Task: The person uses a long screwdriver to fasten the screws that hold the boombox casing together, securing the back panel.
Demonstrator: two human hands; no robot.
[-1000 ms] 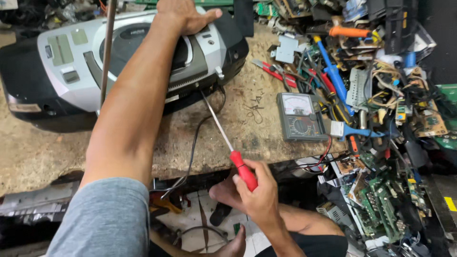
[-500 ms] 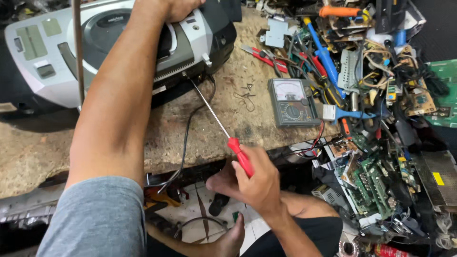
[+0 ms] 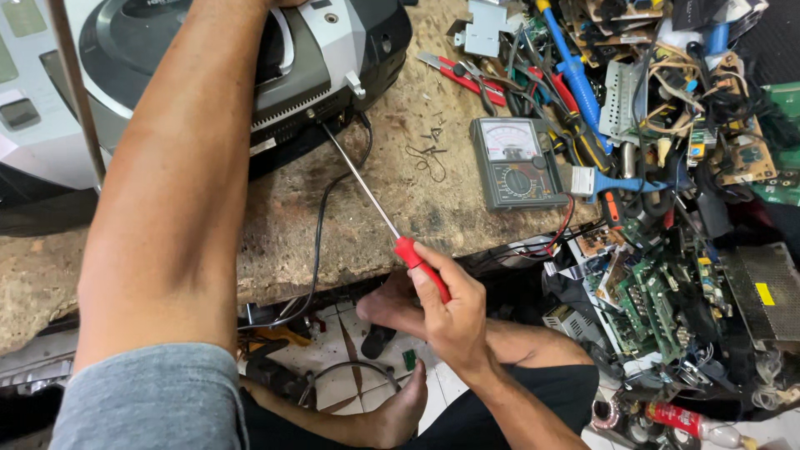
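Observation:
A silver and black portable stereo (image 3: 333,50) lies on the worn workbench (image 3: 417,208). My left forearm (image 3: 183,167) reaches across its top; the hand itself is cut off by the upper frame edge. My right hand (image 3: 446,312) grips the red handle of a long screwdriver (image 3: 367,187). Its thin shaft runs up and left, and the tip touches the stereo's lower front edge by a black cable (image 3: 321,225).
An analog multimeter (image 3: 517,162) lies right of the screwdriver. Red pliers (image 3: 458,75), blue-handled tools (image 3: 575,75), wires and circuit boards (image 3: 650,300) crowd the right side. My bare feet (image 3: 392,304) rest on the tiled floor below the bench edge.
The view has shifted so the stereo sits higher and my left hand has left the frame. The screwdriver tip stays at the stereo's lower front edge.

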